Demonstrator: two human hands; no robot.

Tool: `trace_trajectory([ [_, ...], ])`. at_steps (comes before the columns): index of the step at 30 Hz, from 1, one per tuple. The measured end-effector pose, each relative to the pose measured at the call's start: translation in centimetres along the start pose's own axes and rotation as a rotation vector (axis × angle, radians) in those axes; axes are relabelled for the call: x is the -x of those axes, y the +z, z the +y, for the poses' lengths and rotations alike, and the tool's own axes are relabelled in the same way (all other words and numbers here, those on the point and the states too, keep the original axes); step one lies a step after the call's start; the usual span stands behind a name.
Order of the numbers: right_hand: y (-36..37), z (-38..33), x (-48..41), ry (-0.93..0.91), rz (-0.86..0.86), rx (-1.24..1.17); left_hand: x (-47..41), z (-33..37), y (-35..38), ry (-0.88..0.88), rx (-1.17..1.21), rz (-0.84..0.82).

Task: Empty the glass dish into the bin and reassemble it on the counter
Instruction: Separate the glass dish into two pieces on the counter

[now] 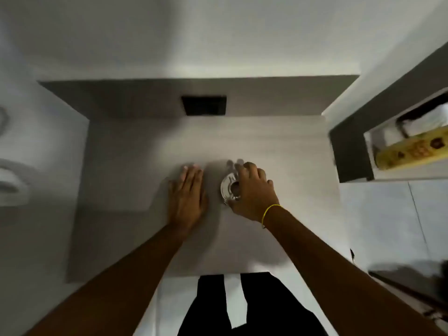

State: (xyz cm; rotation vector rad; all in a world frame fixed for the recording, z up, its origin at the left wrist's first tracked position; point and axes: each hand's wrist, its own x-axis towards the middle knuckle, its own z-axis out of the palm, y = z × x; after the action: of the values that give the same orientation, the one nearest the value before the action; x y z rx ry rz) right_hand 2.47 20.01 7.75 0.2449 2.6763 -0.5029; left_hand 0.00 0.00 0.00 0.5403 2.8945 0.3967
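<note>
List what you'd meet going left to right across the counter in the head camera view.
Left hand flat on the counter → glass dish → right hand over the dish → yellow wristband.

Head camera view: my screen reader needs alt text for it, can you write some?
Seen from above, a person's right hand covers a small clear glass dish on a pale counter, while the left hand lies flat and open beside it, apart from the dish. A dark rectangular opening sits in the grey wall panel behind, and a yellow box lies on a shelf at right.
</note>
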Motion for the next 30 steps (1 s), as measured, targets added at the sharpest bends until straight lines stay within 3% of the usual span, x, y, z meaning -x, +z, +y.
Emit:
trace_trajectory([
  [10,2.4,0.2,-2.6,-0.083,-0.059,0.16,1.1,-0.8,4.1,-0.024,-0.033,0.078],
  [18,2.5,0.0,-2.1,-0.069,-0.031,0.131,1.2,-0.9,4.2,-0.024,-0.046,0.112],
  [25,1.6,-0.5,-1.4,-0.066,-0.105,0.059,1.2,-1.0,4.4,-0.021,-0.038,0.135],
  [30,0.5,1.5,-0.1,-0.015,0.05,-0.101,1.2,-1.0,4.6,-0.023,-0.041,0.135],
])
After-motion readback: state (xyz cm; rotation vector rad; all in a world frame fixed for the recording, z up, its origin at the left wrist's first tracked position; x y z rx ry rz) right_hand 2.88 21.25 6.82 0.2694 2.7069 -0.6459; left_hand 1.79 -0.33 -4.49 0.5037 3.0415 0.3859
